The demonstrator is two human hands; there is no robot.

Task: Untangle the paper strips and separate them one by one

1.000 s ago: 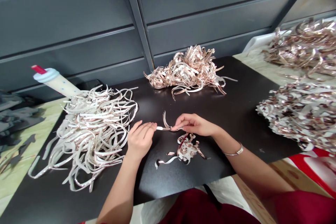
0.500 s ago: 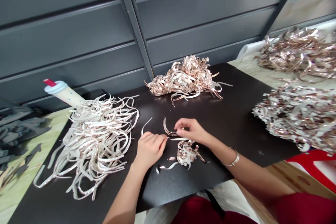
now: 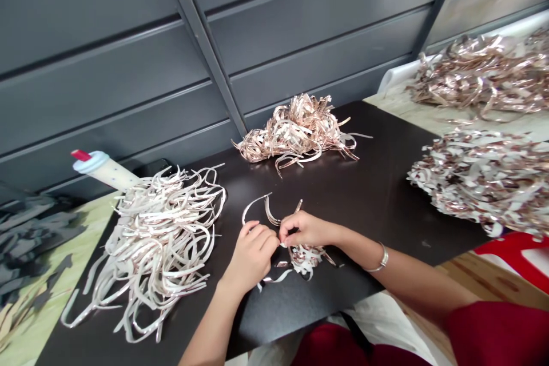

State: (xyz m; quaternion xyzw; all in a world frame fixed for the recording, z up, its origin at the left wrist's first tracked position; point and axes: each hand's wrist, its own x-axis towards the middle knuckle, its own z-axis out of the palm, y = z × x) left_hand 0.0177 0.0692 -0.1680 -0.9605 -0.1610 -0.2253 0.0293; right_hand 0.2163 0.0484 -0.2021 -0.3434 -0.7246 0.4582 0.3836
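Note:
My left hand (image 3: 254,254) is closed on a thin pale strip (image 3: 253,203), whose free end curves up behind the knuckles. Fingertip to fingertip with it, my right hand (image 3: 306,229) pinches at the same spot, where a small white end shows. A few narrow strips (image 3: 269,213) curl out just beyond my right fingers. Under the right hand lies a small heap of short shiny scraps (image 3: 305,262) on the black table (image 3: 343,194). To the left spreads a large pile of long white-backed strips (image 3: 163,240).
A bundle of rose-gold strips (image 3: 300,131) lies at the table's back, against the grey panel wall (image 3: 128,57). More piles of cut strips (image 3: 480,177) are at the right. A tumbler with a red straw (image 3: 109,170) leans at the back left. Dark scraps (image 3: 34,234) lie far left.
My right hand has come left and down, so its fingertips meet those of my left hand. The strip at my left hand now bends over farther right. The view has shifted slightly.

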